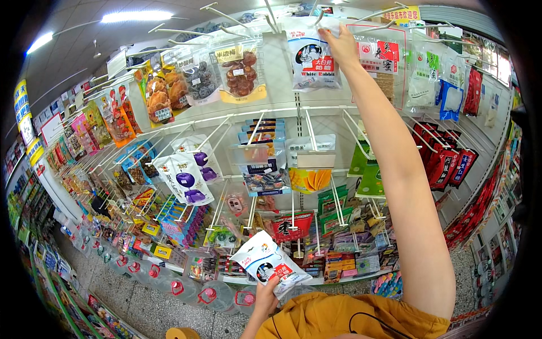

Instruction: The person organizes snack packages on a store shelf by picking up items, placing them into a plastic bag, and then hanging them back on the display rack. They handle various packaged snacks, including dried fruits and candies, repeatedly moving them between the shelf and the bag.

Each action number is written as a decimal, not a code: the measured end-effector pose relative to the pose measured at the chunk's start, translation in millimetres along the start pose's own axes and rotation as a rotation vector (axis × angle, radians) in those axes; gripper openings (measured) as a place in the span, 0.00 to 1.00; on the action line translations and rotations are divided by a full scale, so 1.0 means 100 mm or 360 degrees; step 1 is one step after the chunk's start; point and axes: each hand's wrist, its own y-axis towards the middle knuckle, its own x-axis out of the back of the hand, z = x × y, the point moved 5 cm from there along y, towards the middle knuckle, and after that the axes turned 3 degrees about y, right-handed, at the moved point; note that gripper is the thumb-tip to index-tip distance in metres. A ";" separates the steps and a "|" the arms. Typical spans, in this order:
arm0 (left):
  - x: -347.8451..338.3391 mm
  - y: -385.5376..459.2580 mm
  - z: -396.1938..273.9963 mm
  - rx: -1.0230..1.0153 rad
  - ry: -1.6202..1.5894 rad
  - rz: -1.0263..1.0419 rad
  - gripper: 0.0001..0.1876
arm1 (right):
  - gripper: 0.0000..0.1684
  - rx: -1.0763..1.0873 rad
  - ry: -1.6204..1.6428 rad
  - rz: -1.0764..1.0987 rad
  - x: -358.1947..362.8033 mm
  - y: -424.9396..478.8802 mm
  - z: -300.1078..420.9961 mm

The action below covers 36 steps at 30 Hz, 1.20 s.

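My left hand (266, 293), low in the view, is closed around the lower edge of a white bag of White Rabbit candy (273, 265). My right arm reaches up, and my right hand (337, 41) has its fingers at the top corner of a second White Rabbit candy bag (314, 63), which hangs upright by a metal display hook (318, 18) on the top row. Thumb and fingers meet the bag's upper edge; the fingertips are partly hidden, so how firmly they hold is unclear. Left of this bag hangs a pouch of dried plums (240, 74), and right of it a clear bag of flat brown pieces (385, 87).
Hooks jut out in rows from the white display rack (275, 111), many with snack pouches. A white pouch with purple print (186, 178) hangs mid-left, red packets (444, 169) at right. Large clear bottles (215, 296) line the floor below; a yellow round object (181, 333) is at the bottom.
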 end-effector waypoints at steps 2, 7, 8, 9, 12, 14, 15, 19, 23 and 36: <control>0.01 -0.01 -0.01 -0.0005 -0.0002 -0.0015 0.21 | 0.22 -0.0086 -0.0002 0.0046 -0.01 -0.03 0.05; 0.02 -0.02 0.01 0.0002 -0.0021 -0.0016 0.21 | 0.22 -0.0113 0.0027 0.0040 -0.01 0.02 -0.11; -0.01 -0.03 -0.01 0.0002 -0.0028 -0.0016 0.21 | 0.22 -0.0114 0.0041 0.0036 -0.01 0.03 -0.14; -0.03 -0.03 -0.03 -0.0002 -0.0033 -0.0022 0.20 | 0.24 -0.0116 0.0031 0.0051 -0.01 0.00 -0.10; -0.05 -0.02 -0.07 -0.0055 0.0008 -0.0059 0.21 | 0.27 -0.0103 -0.0062 0.0068 0.02 -0.06 -0.04; -0.08 0.02 -0.11 -0.0061 0.0111 -0.0035 0.21 | 0.29 -0.0072 -0.0200 0.0047 0.08 -0.08 -0.07; -0.06 0.04 -0.14 -0.0065 0.0161 -0.0038 0.21 | 0.30 -0.0063 -0.0185 0.0027 0.08 -0.14 -0.05; -0.09 0.14 -0.31 -0.0209 0.0341 0.0037 0.22 | 0.34 -0.0091 -0.0121 0.0142 0.12 -0.31 -0.13; -0.30 0.21 -0.58 -0.0315 0.0451 0.0037 0.23 | 0.33 -0.0182 -0.0107 0.0322 0.19 -0.63 -0.04; -0.98 0.33 -0.82 -0.0470 0.0984 0.0425 0.20 | 0.32 -0.1214 0.1229 0.1312 0.56 -2.96 1.46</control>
